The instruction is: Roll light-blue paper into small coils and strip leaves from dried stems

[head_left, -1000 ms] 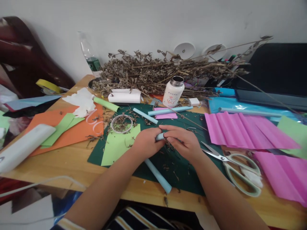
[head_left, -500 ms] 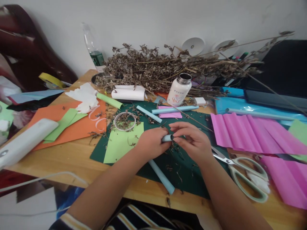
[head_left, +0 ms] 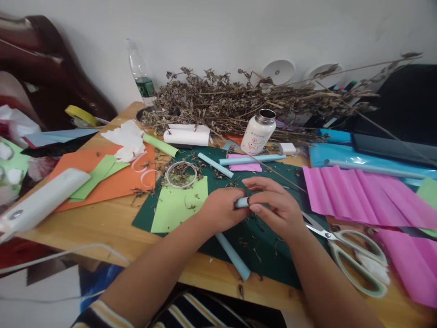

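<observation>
My left hand [head_left: 221, 208] is wrapped round a light blue paper roll [head_left: 234, 256] that slants down over the dark green cutting mat [head_left: 273, 259] toward the table's front edge. My right hand [head_left: 273, 205] pinches the roll's upper end between thumb and fingers. Both hands meet above the mat's middle. A light green paper sheet [head_left: 179, 205] lies just left of my left hand. Scissors [head_left: 355, 255] with pale green handles lie right of my right wrist.
Dried brown branches [head_left: 239, 102] pile along the wall behind a white bottle [head_left: 257, 132]. Pleated pink paper [head_left: 362, 196] lies at right, orange paper [head_left: 102, 177] and a white device [head_left: 37, 200] at left. A tape ring [head_left: 181, 174] and more blue rolls [head_left: 251, 159] rest on the mat.
The view has drifted slightly, so everything sits a little further right. My hands stay together on the blue roll, fingers shifting slightly on its end.
</observation>
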Motion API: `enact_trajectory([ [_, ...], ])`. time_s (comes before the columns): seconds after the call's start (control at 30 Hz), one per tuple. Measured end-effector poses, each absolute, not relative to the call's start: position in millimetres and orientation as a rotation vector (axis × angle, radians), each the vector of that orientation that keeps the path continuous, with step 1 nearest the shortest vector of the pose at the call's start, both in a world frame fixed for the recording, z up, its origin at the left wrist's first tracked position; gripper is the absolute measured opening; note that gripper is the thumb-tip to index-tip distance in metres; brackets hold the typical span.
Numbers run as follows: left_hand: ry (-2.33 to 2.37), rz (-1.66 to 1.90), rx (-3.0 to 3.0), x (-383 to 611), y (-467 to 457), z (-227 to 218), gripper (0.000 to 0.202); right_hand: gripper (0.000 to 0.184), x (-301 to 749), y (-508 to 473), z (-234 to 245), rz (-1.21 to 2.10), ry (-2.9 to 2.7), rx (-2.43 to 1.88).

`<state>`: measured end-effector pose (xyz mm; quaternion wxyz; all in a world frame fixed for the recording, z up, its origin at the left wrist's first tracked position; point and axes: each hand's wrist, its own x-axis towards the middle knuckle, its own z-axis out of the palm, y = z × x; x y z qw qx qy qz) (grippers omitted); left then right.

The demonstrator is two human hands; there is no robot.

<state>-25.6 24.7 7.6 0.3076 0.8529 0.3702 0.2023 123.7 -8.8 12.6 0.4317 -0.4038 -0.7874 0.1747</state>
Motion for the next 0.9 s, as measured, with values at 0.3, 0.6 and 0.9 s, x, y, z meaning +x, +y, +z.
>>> enact_trajectory([
  [0.3, 1.148, 0.409, 2.363, -27, 29, 0, 0.017, 0.013, 127, -5, 18, 0.161, -2.29, -1.158],
  [0.6, 1.137, 0.24, 2.502, -27, 32, -2, 0.014, 0.023, 131, -8, 24, 0.551, -2.433, -1.292],
  [0.9, 0.931, 0.786, 1.997, -24, 26, 1, 0.034, 0.017, 177, -17, 37, 0.031, -1.505, -1.523],
])
